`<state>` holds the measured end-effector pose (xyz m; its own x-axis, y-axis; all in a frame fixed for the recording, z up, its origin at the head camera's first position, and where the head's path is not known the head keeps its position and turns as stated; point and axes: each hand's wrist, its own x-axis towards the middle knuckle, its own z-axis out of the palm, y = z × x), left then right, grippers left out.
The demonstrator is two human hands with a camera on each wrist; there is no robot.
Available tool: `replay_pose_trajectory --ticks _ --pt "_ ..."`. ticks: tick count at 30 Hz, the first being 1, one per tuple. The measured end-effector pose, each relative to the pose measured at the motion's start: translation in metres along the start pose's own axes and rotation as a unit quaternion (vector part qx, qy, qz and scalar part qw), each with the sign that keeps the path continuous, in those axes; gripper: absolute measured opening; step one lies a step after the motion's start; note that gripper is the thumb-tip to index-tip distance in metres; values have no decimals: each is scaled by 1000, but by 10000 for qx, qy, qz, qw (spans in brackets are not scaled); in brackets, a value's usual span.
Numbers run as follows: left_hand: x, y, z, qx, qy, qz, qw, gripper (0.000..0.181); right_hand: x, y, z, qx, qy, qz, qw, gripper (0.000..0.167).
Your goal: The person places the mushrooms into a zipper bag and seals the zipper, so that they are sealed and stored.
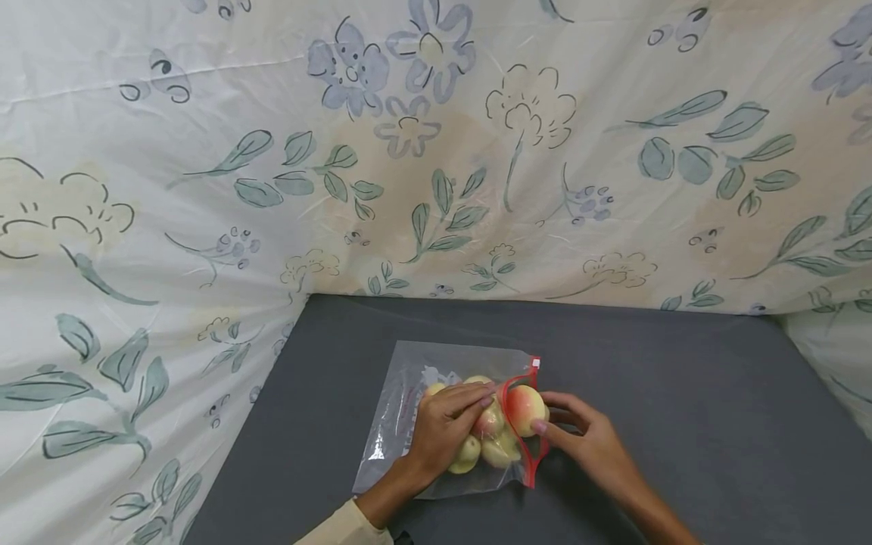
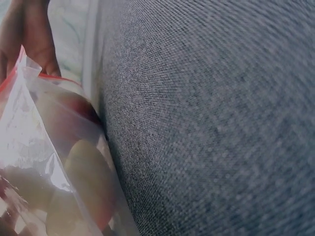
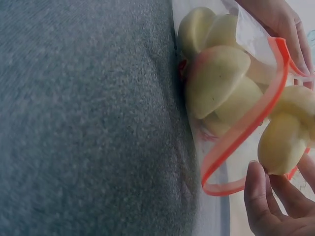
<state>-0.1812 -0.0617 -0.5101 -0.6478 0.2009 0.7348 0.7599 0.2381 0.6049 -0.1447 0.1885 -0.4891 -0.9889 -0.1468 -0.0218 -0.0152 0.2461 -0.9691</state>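
Observation:
A clear zip bag (image 1: 388, 424) with a red-edged mouth lies flat, holding several pale yellow, red-blushed fruits that look like peaches (image 3: 216, 81). My left hand (image 1: 446, 424) lies over the bag, its fingertips holding the film by the upper lip. At the right-hand mouth, my right hand (image 1: 593, 435) grips a peach (image 1: 524, 410) between thumb and fingers, and the red rim curves around its near side. In the right wrist view a second rounded shape shows behind the held peach (image 3: 281, 143); I cannot tell if it is separate. The left wrist view shows bagged peaches (image 2: 88, 172), not my left fingers.
The bag lies on a dark grey cloth surface (image 1: 681, 393). Floral fabric (image 1: 477, 227) hangs behind it and along the left and right sides. A white slider tab (image 1: 535, 363) sits at the far corner of the red zip.

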Motion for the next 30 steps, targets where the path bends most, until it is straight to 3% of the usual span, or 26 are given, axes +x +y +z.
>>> replay_pose_trajectory --ticks 15,30 --pt "2 1 0 87 -112 -20 9999 21 6 0 12 75 13 -294 9995 46" --pt "4 4 -1 256 -22 19 9997 22 10 -1 17 -347 54 -625 9974 43"
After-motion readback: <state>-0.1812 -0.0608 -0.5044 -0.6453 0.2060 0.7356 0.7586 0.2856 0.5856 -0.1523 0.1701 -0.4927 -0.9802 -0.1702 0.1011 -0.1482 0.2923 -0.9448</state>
